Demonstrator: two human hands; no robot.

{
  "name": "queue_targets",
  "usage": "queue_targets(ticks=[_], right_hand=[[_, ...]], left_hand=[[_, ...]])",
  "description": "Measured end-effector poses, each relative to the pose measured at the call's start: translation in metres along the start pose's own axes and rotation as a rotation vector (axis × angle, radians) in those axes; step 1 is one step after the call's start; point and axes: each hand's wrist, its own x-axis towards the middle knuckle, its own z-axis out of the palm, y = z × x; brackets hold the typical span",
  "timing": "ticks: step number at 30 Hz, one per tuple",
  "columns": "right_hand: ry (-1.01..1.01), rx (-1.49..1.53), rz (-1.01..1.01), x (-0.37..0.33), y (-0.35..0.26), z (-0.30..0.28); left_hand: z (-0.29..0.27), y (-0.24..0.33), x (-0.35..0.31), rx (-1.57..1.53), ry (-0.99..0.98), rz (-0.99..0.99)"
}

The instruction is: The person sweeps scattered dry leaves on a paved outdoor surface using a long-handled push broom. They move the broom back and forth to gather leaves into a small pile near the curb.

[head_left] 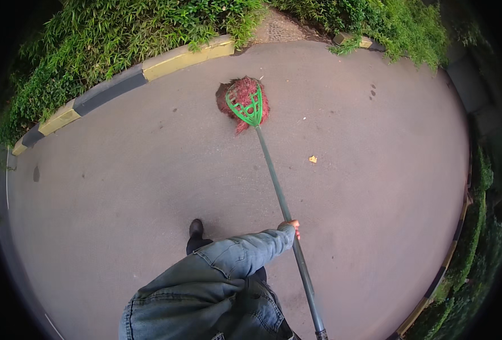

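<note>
My left hand (294, 228), at the end of a blue denim sleeve reaching across from the lower left, is wrapped round the grey pole of a broom (273, 175). The pole slants from the lower edge up and away to a green, fan-shaped plastic head (250, 110) with openings in it. A shaggy mass of reddish bristles (243, 89) spreads round and under that head, resting on the pavement. Near the lower edge the pole has a darker end piece (321, 334). My right hand is out of the picture.
Grey pavement (149, 170) surrounds me. A small yellow leaf (313, 159) lies right of the pole. Black-and-yellow kerbs (188, 56) edge leafy bushes (126, 34) at the far left and far side; another kerb (444, 260) curves along the right. My dark shoe (196, 228) is on the ground.
</note>
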Motion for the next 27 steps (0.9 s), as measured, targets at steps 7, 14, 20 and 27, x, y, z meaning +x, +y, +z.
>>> queue_targets(ticks=[7,14,20,27], right_hand=[[-0.006,0.135,0.155,-0.005,0.088,0.035],[-0.134,0.242,0.157,0.023,0.179,0.121],[-0.130,0.264,-0.030,0.091,0.145,0.096],[-0.135,0.252,-0.321,0.209,0.019,0.015]], left_hand=[[0.134,-0.062,-0.038,0.201,-0.249,0.044],[0.126,-0.097,-0.033,0.271,-0.183,0.098],[0.075,-0.028,-0.010,0.158,0.011,0.158],[-0.026,0.115,0.060,-0.086,0.204,0.234]])
